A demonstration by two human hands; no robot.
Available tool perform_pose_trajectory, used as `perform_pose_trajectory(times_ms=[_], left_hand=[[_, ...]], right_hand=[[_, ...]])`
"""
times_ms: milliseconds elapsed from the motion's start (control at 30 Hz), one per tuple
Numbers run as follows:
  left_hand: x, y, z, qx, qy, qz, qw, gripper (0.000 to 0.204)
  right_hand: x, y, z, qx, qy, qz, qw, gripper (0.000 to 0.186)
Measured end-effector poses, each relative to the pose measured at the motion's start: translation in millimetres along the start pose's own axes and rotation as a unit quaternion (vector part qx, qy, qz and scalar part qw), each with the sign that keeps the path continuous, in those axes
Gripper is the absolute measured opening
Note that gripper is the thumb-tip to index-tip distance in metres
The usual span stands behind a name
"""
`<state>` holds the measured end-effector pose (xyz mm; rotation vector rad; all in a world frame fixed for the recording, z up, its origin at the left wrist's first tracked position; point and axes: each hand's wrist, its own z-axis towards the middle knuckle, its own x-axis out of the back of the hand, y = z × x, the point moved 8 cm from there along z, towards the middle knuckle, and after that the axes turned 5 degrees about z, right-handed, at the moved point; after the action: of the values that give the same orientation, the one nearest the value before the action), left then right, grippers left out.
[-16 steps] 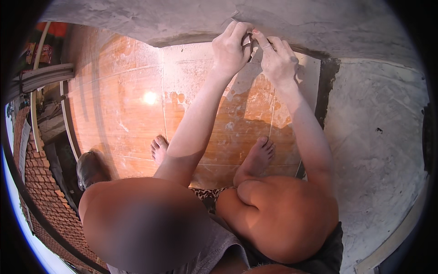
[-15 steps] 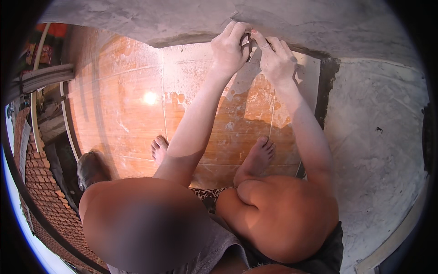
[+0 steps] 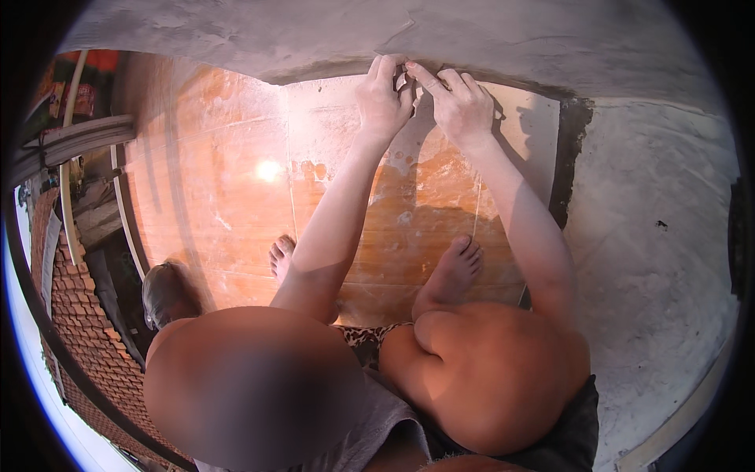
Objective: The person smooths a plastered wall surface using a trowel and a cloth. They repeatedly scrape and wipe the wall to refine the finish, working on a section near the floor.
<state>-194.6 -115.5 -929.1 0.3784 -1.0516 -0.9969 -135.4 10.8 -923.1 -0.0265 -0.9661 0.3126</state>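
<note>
Where a grey plastered wall (image 3: 511, 39) meets glossy orange floor tiles (image 3: 228, 169), dusty left hand (image 3: 381, 104) and right hand (image 3: 462, 108) close together, fingers (image 3: 428, 79) bent, any grip indiscernible.

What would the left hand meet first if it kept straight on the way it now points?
Most likely the grey wall: the fingers of the left hand point at its lower edge, though depth there is unclear.

- Over there, one head-worn fisheye camera sits back from the grey wall (image 3: 220, 35), above its foot.
- It faces steeply down, fairly near, the right knee (image 3: 495, 385) looming closer than that wall.
</note>
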Motion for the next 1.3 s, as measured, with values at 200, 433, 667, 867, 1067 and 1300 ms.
perform_pose_trajectory(times_ms=[200,433,667,867,1067,1300], left_hand=[[-7.2,36.3,5.5,-0.048,0.022,-0.031,0.998,0.026],[0.5,43.9,13.7,-0.057,0.034,-0.021,0.998,0.031],[-4.5,26.5,7.7,-0.039,0.032,-0.017,0.999,0.028],[-19.5,-4.4,-8.6,0.060,-0.032,0.005,0.998,0.027],[-8.6,16.9,-0.4,-0.025,0.029,-0.014,0.999,0.027],[-12.1,5.1,-4.6,0.021,0.003,0.004,1.000,0.029]], right_hand=[[31.9,15.6,-1.2,0.004,0.052,-0.011,0.999,0.057],[45.6,11.9,10.0,0.023,0.065,0.003,0.998,0.059],[26.9,13.2,4.0,0.022,0.035,-0.021,0.999,0.062],[6.3,5.8,-4.2,0.025,-0.009,-0.063,0.998,0.065],[18.9,11.9,-0.5,0.022,0.046,-0.044,0.998,0.064],[7.5,6.9,0.5,0.024,0.021,-0.039,0.999,0.064]])
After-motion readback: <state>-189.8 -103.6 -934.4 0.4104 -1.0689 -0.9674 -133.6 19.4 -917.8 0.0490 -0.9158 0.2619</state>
